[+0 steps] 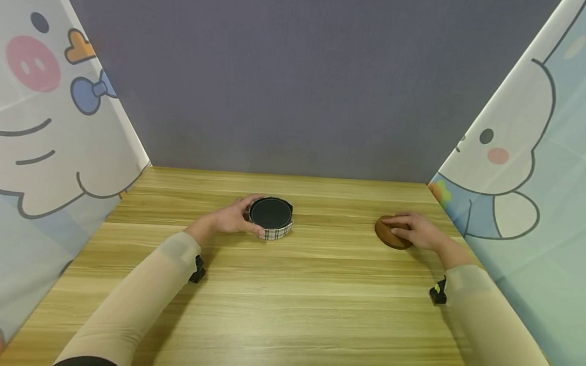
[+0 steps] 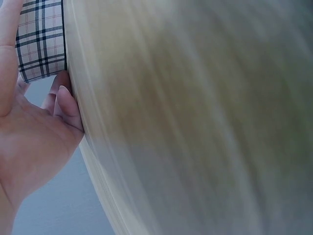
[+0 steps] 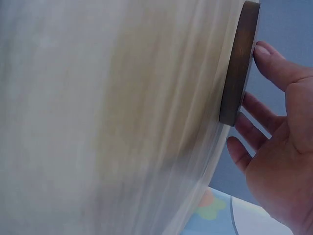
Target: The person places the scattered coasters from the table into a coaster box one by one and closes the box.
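A low round coaster holder (image 1: 278, 234), with a black top and a plaid side, stands on the table left of the middle. My left hand (image 1: 233, 216) grips its left side, thumb along the front and fingers round the back. In the left wrist view, the plaid side (image 2: 41, 39) shows between thumb and fingers. Far to the right lies a flat, dark brown wooden coaster (image 1: 388, 239). Over its right part is my right hand (image 1: 419, 230), fingertips and thumb resting on it, loosely bent. The right wrist view shows the coaster's edge (image 3: 239, 68) beside the thumb.
Light wood-grain table (image 1: 308, 307) spreads under both hands. A grey panel (image 1: 296, 86) closes off the back. Cartoon-printed side walls stand left (image 1: 46, 158) and right (image 1: 563, 214), the right one close to the right forearm. Small black devices (image 1: 198, 269) sit at both wrists.
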A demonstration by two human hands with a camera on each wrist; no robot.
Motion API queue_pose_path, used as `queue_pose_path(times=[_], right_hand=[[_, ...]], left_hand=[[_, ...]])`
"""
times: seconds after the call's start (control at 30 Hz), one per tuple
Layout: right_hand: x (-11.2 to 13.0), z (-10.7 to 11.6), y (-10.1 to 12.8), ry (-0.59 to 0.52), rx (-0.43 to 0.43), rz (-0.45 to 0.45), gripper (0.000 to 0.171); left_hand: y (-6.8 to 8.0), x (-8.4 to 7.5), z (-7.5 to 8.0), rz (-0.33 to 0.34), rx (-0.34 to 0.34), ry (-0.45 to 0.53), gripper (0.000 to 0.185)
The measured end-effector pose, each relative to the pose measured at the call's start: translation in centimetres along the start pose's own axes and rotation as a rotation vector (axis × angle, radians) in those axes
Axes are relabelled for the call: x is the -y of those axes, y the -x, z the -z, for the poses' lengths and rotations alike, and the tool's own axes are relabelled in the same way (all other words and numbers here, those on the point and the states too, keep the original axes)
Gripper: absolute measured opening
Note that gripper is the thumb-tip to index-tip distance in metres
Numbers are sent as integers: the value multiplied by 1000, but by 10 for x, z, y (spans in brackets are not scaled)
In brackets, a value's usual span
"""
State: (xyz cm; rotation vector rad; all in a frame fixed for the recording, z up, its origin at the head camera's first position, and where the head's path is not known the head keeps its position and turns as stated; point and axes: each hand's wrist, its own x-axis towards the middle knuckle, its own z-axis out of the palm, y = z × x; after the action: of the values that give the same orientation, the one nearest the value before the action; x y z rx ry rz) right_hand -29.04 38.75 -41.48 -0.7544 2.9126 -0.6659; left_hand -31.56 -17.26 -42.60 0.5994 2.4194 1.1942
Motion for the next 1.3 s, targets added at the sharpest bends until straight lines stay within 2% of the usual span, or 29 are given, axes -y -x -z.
queue_pose_path(times=[0.23, 0.3, 0.43, 0.53, 0.83, 1.3], right_hand=[[5, -4, -1, -1, 9, -57, 41], [7, -4, 0, -6, 27, -89, 49], [12, -4, 2, 24, 71, -135, 76], [15, -4, 5, 67, 87, -127, 87], [25, -16, -2, 130, 8, -39, 84], [69, -28, -30, 50, -25, 21, 82]], left_hand=[[2, -1, 1, -7, 3, 10, 114], [2, -1, 0, -4, 3, 5, 114], [2, 0, 0, 5, 3, 1, 116], [2, 0, 0, 8, 0, 4, 116], [2, 0, -1, 11, 3, 9, 114], [0, 0, -1, 40, 0, 10, 117]])
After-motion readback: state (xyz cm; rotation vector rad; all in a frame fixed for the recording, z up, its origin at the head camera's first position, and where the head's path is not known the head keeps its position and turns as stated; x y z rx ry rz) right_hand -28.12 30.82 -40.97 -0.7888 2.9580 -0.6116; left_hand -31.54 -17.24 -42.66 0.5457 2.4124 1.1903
